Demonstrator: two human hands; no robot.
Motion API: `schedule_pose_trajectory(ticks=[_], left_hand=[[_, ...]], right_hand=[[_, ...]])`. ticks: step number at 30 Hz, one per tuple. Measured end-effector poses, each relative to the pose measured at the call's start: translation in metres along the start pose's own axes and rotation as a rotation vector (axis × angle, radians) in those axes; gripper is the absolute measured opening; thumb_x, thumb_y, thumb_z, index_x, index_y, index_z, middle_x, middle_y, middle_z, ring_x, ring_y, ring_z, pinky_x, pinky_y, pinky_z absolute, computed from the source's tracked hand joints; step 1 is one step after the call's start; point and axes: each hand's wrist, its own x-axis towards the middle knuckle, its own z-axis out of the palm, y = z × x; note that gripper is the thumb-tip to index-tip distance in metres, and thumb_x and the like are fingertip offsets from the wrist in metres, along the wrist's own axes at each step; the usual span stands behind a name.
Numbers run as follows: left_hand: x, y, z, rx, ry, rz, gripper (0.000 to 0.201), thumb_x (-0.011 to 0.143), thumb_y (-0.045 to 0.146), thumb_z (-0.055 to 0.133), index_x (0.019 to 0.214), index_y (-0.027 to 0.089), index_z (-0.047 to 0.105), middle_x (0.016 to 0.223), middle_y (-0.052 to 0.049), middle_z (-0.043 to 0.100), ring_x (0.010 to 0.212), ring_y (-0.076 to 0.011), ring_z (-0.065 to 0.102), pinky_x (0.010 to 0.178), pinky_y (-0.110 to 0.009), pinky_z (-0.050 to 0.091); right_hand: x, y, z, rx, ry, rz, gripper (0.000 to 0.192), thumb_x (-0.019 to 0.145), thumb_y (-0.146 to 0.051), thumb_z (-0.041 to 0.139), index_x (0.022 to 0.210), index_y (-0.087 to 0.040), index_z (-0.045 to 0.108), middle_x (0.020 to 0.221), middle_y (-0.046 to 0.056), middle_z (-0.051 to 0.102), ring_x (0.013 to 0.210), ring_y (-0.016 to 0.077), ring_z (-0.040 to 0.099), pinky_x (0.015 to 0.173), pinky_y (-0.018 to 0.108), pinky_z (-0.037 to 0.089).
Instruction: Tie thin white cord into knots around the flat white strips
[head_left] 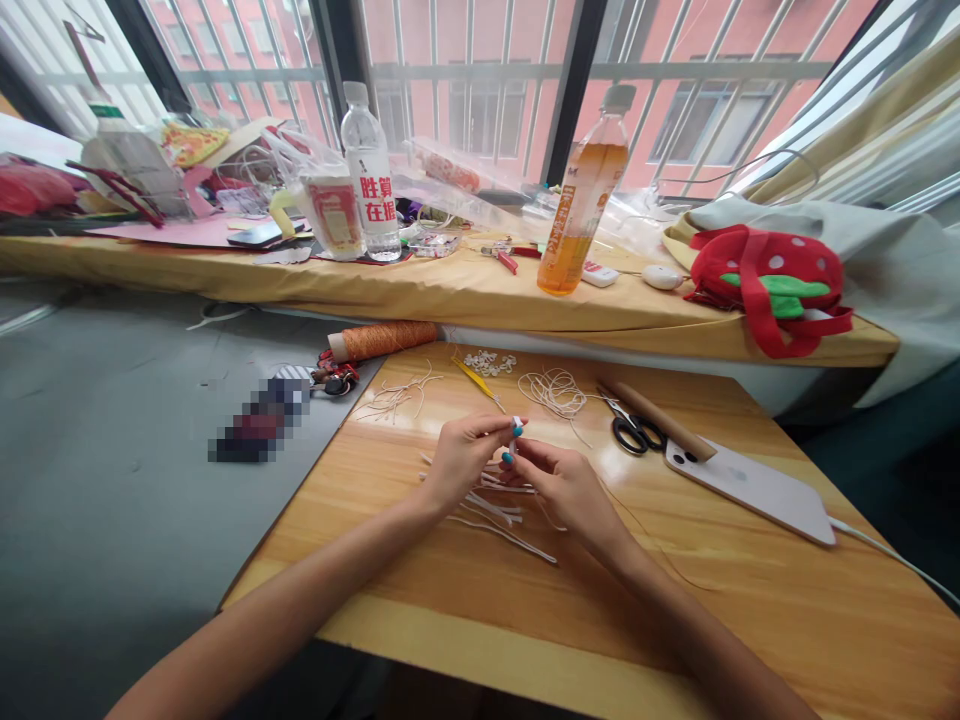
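Observation:
Both hands meet above the wooden table (pixel 420 600). My left hand (pixel 469 450) is closed in a pinch at a small white piece (pixel 517 424), too small to name. My right hand (pixel 559 480) pinches just below it, its fingertips close to the same piece; what lies between them is partly hidden. Several white cord lengths (pixel 502 535) lie under the hands. Beyond the fingertips is a yellow-handled tool with a thin tip (pixel 474 380), beside a pile of small white pieces (pixel 489 363). A coil of pale cord (pixel 553 393) lies to its right.
Black-handled scissors (pixel 634 430), a brown tube (pixel 660 418) and a phone (pixel 757 490) with a cable lie right. Thin cords (pixel 397 395) and an orange thread spool (pixel 386 340) are left. Bottles (pixel 585 200) and a red bag (pixel 772 275) stand on the sill.

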Motion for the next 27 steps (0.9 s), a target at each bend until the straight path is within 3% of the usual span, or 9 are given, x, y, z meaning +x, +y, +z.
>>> schedule_pose_trajectory(ticks=[5,12,20,27], left_hand=[[0.006,0.004,-0.005,-0.073,-0.077,-0.136,0.022,0.070,0.028,0.056,0.082,0.012,0.066,0.072,-0.005,0.064,0.060,-0.0107,0.051,0.050,-0.019,0.039],[0.014,0.001,-0.014,-0.029,-0.161,-0.049,0.019,0.070,0.029,0.055,0.077,0.011,0.061,0.068,-0.002,0.057,0.053,-0.0073,0.047,0.046,-0.018,0.037],[0.015,0.008,-0.013,-0.058,-0.086,-0.031,0.014,0.066,0.025,0.059,0.066,0.011,0.059,0.056,0.002,0.051,0.052,-0.0068,0.044,0.052,-0.019,0.037],[0.020,0.013,-0.020,-0.098,-0.075,-0.074,0.018,0.064,0.028,0.061,0.067,0.011,0.059,0.058,0.000,0.055,0.056,-0.0089,0.048,0.051,-0.020,0.038]], right_hand=[[0.006,-0.001,-0.010,0.227,-0.117,0.167,0.027,0.065,-0.035,0.062,0.084,-0.016,0.066,0.069,0.002,0.062,0.068,0.0134,0.058,0.069,0.028,0.044],[0.011,0.008,-0.016,0.440,-0.156,0.238,0.026,0.058,-0.033,0.069,0.076,-0.015,0.068,0.063,-0.002,0.055,0.054,0.0054,0.047,0.057,0.021,0.036],[0.008,0.003,-0.021,0.477,-0.254,0.288,0.026,0.061,-0.029,0.069,0.081,-0.013,0.068,0.059,-0.002,0.050,0.051,0.0037,0.042,0.051,0.018,0.031],[0.010,0.005,-0.020,0.505,-0.207,0.320,0.023,0.059,-0.027,0.069,0.077,-0.013,0.068,0.060,-0.002,0.052,0.051,0.0040,0.043,0.050,0.018,0.033]])
